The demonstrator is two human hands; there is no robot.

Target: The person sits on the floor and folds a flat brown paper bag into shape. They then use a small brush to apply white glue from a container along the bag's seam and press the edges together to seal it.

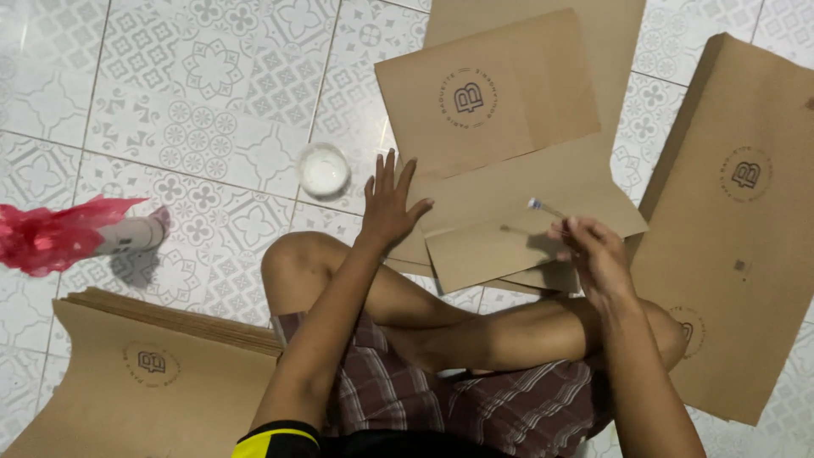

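While pinched: brush (543, 207) between fingers (570, 231)

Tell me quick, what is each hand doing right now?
Left hand: open, fingers spread, resting on the brown paper sheet.
Right hand: closed, pinching a thin stick with glue on its tip.

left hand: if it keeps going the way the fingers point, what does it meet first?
Probably the folded brown paper bag ahead; the left hand points up-frame, fingers spread, already at that sheet's lower edge. Height above the paper is unclear.
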